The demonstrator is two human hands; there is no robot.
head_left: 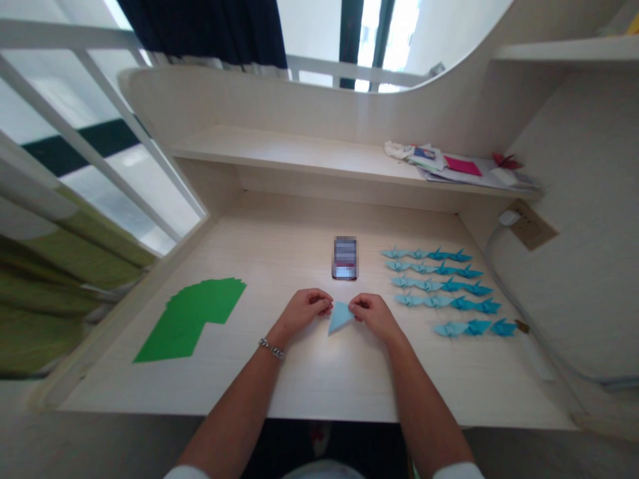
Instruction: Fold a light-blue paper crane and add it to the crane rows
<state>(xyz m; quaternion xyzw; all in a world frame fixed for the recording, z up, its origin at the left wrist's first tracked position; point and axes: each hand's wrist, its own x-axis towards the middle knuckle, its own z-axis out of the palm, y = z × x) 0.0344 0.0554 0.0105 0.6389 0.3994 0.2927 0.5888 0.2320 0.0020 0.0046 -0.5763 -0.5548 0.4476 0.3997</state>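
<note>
A folded piece of light blue origami paper (340, 317), roughly triangular with a point toward the lower left, is between my two hands above the desk. My right hand (370, 313) pinches its right corner between thumb and fingers. At the upper left edge of the paper is my left hand (308, 309), its thumb and fingers pressed together; the fingertips partly hide the contact. Several folded paper cranes (439, 286) in light and darker blue lie in rows to the right of my right hand. Beyond my hands a phone (345, 258) lies with its screen lit.
Green paper sheets (184, 322) lie fanned out on the left of the desk (279, 229). A shelf (299, 152) at the back holds papers and a pink sheet (463, 165). On the right wall, a cable (514, 293) runs down from a socket (529, 223).
</note>
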